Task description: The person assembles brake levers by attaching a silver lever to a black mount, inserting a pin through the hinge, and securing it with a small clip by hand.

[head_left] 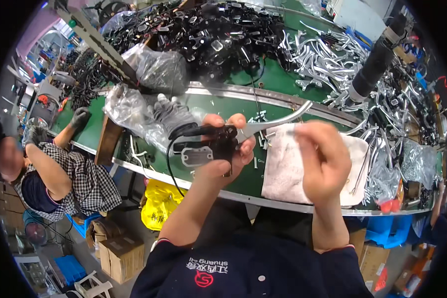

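My left hand [216,171] is closed around a black brake lever assembly [222,147] and holds it up over the table's near edge. Its silver lever [278,121] points right, and a flat silver cover plate [196,156] faces me. A black cable hangs from the assembly. My right hand [325,164] is raised just right of the lever's tip, above a pale towel [283,171]. Its fingers are curled toward the thumb. The fingertips are blurred, and whatever lies between them, if anything, cannot be made out.
Black assemblies [208,42] are heaped at the back, silver levers [322,62] at the right. Grey gloves [174,116] lie by plastic bags [129,107]. A dark post [375,64] stands at right. A gloved co-worker [60,174] sits at left, near a yellow bag [159,206].
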`<act>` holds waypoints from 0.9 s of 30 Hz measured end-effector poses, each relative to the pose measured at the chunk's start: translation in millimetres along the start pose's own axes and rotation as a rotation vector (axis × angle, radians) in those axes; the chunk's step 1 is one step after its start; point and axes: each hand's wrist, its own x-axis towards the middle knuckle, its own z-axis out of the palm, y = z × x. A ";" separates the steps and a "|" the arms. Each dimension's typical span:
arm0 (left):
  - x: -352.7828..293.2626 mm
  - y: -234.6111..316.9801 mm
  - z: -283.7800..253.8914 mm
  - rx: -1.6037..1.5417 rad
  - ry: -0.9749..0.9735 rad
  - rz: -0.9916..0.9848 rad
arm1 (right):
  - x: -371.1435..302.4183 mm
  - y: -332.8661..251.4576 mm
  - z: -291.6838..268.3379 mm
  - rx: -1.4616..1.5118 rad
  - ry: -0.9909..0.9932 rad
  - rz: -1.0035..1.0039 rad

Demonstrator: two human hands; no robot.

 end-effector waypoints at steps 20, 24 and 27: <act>6.1 -17.4 18.0 0.249 -0.066 -0.020 | 28.4 32.8 19.2 -0.363 -0.151 -0.206; 11.0 -14.0 17.8 0.186 -0.113 -0.036 | 22.3 29.2 23.2 -0.417 -0.187 -0.049; 6.2 -13.2 19.9 0.179 -0.059 -0.051 | 17.6 28.4 25.7 -0.554 -0.154 -0.094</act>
